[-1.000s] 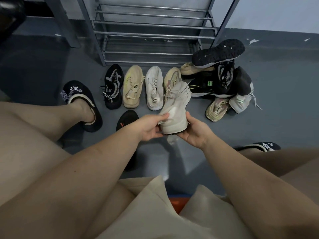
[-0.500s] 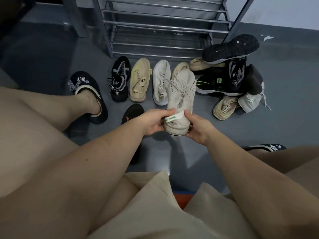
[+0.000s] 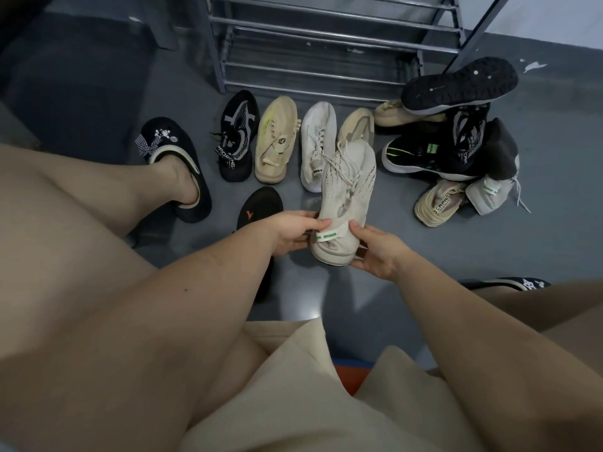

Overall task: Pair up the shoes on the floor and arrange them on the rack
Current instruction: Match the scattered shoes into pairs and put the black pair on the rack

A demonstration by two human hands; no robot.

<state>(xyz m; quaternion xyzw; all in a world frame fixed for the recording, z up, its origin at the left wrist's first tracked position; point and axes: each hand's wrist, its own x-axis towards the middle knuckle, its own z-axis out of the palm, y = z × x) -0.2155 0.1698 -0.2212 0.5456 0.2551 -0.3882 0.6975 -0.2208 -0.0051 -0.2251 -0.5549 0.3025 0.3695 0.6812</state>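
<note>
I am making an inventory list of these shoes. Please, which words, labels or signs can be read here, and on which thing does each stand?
"PROPENG" (last letters uncertain): white band on the black knit sneaker.
"SCRPAO" (partly hidden): side of the beige sneaker in the pile.
Green print, too blurred to read: white heel tab of the cream knit sneaker, held by left hand and right hand.
Red mark, no letters: black insole.

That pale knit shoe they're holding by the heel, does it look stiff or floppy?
Probably soft: the pale knit shoe has a perforated fabric upper, and its heel looks creased where the left hand and right hand grip it. It seems light, since they hold it up by the heel alone. Its loose laces may dangle and snag.
</note>
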